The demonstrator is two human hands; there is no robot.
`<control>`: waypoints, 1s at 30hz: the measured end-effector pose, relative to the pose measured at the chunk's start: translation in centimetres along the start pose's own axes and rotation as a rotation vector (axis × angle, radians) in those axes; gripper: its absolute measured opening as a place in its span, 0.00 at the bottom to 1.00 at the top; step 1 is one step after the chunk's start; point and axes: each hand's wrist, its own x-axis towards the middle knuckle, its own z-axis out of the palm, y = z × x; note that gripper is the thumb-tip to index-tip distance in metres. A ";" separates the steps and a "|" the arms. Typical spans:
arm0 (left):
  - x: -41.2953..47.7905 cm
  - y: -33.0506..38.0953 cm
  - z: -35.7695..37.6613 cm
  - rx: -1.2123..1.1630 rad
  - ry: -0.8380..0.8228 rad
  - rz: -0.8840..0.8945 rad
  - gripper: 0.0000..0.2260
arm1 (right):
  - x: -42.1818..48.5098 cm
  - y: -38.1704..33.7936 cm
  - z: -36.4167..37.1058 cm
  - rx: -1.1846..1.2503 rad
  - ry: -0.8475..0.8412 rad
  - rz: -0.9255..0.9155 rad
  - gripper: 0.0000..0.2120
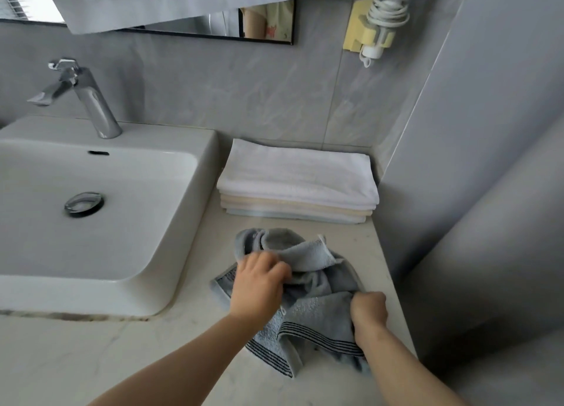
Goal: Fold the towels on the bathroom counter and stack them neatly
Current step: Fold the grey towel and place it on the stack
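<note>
Terry cloth fills the head view: a crumpled grey towel (317, 311) with a dark striped band lies on the counter (122, 353) just right of the sink (183, 137), towards the front edge. The left hand (259, 283) grips a bunched fold on the side of the heap nearer the sink. The right hand (367, 312) is clenched on cloth at the side farther from the sink, above the striped band. Also right of the sink, back against the wall, sits a stack of folded towels (297, 179), white on top, lying apart from the loose one. The grey towel looks light, soft and limp, so it will likely sag and bunch wherever it is unsupported; it is neither fragile nor slippery. The best hold is probably a pinch at two corners of one hemmed edge, so it can be spread flat for folding.
</note>
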 end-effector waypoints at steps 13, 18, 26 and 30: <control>-0.6 0.1 0.5 0.142 -0.741 -0.068 0.21 | -1.3 1.8 0.2 -0.870 0.015 -1.034 0.39; -0.3 -1.1 0.1 0.028 -0.653 -0.045 0.14 | -1.4 1.9 0.5 -1.028 -0.186 -1.506 0.27; -1.1 -1.8 -1.8 -0.163 -0.761 -0.258 0.15 | -1.7 2.2 0.6 -0.530 -0.487 -0.900 0.15; -0.7 -1.2 -3.4 -0.308 -0.780 -0.493 0.14 | -1.6 1.0 1.0 -0.253 -0.507 -0.560 0.08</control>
